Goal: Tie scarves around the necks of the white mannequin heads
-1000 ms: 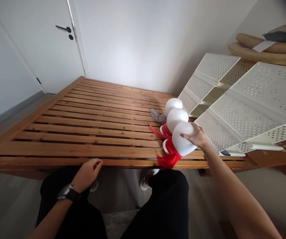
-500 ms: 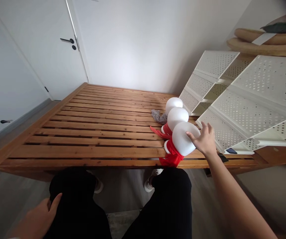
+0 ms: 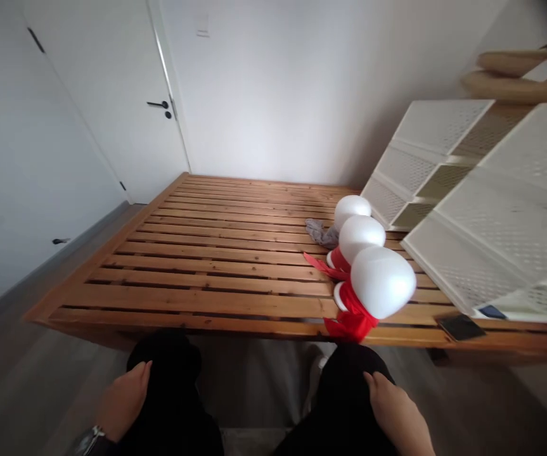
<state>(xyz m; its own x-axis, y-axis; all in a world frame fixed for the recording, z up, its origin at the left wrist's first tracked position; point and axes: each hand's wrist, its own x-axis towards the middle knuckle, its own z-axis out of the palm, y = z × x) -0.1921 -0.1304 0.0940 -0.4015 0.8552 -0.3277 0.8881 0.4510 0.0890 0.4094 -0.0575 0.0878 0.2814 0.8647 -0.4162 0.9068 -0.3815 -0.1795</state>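
My left hand rests on my left thigh in black trousers, fingers laid along the cloth and partly out of sight. On the other thigh lies my right hand, its fingers lying over the trouser leg with nothing in them. In front of it, three white rounded head forms lie on their sides in a row on the slatted wooden bench. The nearest white head form has a red scarf at its neck end. Red cloth also wraps the middle head form. A grey cloth touches the farthest head form.
The slatted wooden bench spans the view before my knees. White perforated bins stand at its right. A dark flat object, perhaps a phone, lies near the front edge. Behind are a wall and a white door.
My right hand has left the nearest white head form and come down onto my right thigh. My left hand stays on the left thigh. The view has shifted left.
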